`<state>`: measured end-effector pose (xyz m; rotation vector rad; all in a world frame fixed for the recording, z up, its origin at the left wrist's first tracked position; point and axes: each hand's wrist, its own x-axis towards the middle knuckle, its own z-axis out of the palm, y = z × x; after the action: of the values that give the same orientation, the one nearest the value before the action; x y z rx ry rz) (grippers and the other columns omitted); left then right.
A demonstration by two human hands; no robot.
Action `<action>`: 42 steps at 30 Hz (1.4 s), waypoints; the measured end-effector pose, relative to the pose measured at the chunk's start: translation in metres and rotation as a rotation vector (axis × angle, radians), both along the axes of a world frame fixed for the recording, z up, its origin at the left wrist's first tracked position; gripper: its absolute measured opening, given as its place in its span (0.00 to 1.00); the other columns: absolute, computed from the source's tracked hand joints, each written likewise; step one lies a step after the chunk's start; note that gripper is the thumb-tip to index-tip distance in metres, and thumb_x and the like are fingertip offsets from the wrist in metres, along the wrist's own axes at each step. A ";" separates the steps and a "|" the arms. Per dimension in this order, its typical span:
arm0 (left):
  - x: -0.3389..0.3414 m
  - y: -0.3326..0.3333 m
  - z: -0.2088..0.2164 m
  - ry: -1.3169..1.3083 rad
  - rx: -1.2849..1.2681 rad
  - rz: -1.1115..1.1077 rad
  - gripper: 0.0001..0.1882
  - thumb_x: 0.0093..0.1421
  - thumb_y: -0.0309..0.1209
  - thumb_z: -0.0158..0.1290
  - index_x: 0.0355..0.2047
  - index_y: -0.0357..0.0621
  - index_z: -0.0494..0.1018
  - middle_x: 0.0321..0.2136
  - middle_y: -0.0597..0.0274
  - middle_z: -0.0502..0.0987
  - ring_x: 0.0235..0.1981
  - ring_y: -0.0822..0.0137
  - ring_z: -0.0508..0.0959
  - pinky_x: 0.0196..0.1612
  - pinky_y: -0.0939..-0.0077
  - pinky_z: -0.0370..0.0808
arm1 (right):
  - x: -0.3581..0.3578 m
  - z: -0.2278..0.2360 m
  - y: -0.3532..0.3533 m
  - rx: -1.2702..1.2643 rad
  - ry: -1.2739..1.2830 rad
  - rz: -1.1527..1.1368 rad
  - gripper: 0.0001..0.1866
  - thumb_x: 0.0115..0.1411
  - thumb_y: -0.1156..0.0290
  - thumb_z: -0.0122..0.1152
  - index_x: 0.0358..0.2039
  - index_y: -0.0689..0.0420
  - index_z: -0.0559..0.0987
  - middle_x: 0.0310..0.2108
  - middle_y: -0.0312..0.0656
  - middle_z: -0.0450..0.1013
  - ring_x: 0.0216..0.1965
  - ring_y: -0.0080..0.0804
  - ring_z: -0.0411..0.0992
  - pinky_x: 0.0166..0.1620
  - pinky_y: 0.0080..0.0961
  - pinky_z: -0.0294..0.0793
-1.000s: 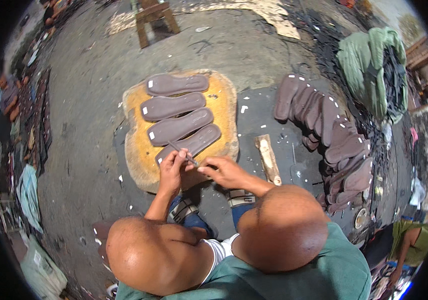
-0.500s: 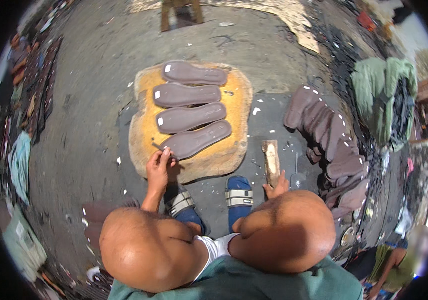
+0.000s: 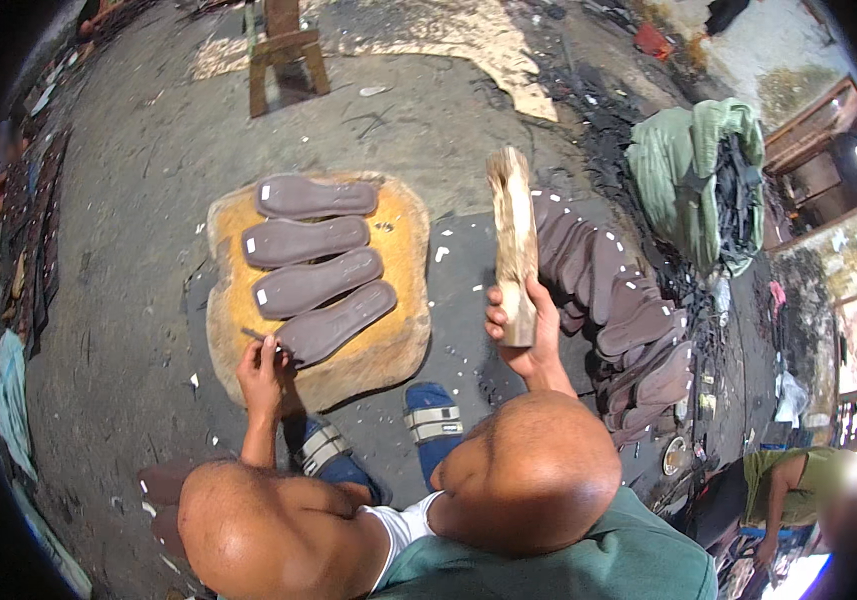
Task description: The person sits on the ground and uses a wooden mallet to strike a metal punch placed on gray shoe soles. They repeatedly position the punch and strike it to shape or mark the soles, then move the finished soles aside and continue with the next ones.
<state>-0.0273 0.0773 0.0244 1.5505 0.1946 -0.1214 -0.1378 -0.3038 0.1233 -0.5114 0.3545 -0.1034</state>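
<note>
My left hand (image 3: 262, 370) pinches a thin dark rod, like a punch (image 3: 252, 332), at the heel end of the nearest brown sole (image 3: 337, 325). Three more brown soles lie in a row beyond it, among them the farthest sole (image 3: 316, 197); those three carry small white stickers near their left ends. All rest on a thick wooden slab (image 3: 379, 370) with a worn yellow top. Raised to the right of the slab, my right hand (image 3: 534, 335) grips a rough piece of wood (image 3: 515, 225) by its lower end, the wood standing nearly upright in view.
A long pile of brown soles (image 3: 629, 300) curves along the right. Behind it stands a green sack (image 3: 694, 185) with dark scraps. A wooden stool (image 3: 289, 65) is at the far side. Another person (image 3: 784, 490) sits at the lower right. White bits dot the floor.
My right hand has picked the piece of wood up off the floor and raised it. The left hand stays at the nearest sole with the rod. The whole view has shifted.
</note>
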 end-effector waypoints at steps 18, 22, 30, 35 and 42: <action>0.000 0.003 -0.004 -0.045 -0.136 0.024 0.11 0.68 0.35 0.56 0.35 0.38 0.78 0.28 0.67 0.78 0.27 0.78 0.75 0.32 0.83 0.73 | 0.046 0.073 0.018 0.000 -0.390 0.381 0.53 0.50 0.57 0.59 0.74 0.56 0.47 0.37 0.51 0.71 0.29 0.36 0.76 0.29 0.31 0.85; 0.002 -0.005 -0.009 -0.024 -0.130 0.013 0.12 0.69 0.36 0.56 0.35 0.37 0.77 0.29 0.65 0.78 0.28 0.77 0.76 0.32 0.82 0.73 | 0.045 0.059 0.008 0.063 -0.433 0.380 0.51 0.54 0.55 0.58 0.74 0.57 0.46 0.35 0.50 0.72 0.26 0.37 0.76 0.28 0.33 0.83; 0.012 0.007 -0.007 -0.043 -0.031 0.021 0.14 0.68 0.35 0.55 0.30 0.36 0.75 0.24 0.66 0.74 0.24 0.76 0.72 0.27 0.80 0.68 | 0.040 0.042 0.033 -0.606 0.092 0.256 0.36 0.59 0.51 0.67 0.61 0.53 0.63 0.38 0.44 0.73 0.35 0.34 0.77 0.37 0.34 0.82; 0.021 0.003 0.008 -0.048 0.050 -0.073 0.14 0.67 0.36 0.57 0.34 0.34 0.78 0.28 0.64 0.80 0.27 0.77 0.76 0.31 0.82 0.73 | 0.026 0.018 0.072 -1.112 0.112 0.427 0.43 0.61 0.64 0.66 0.71 0.63 0.57 0.58 0.53 0.71 0.57 0.38 0.70 0.61 0.29 0.67; 0.039 0.008 -0.023 -0.018 0.212 -0.206 0.14 0.68 0.37 0.57 0.40 0.35 0.80 0.27 0.66 0.80 0.29 0.77 0.78 0.34 0.81 0.75 | -0.012 -0.056 0.101 -1.416 0.096 0.703 0.40 0.63 0.64 0.63 0.72 0.54 0.56 0.64 0.62 0.64 0.66 0.54 0.63 0.66 0.39 0.63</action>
<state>0.0113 0.0855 0.0014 1.7807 0.0334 -0.2553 -0.1495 -0.2023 0.0677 -2.0145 0.1235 0.3952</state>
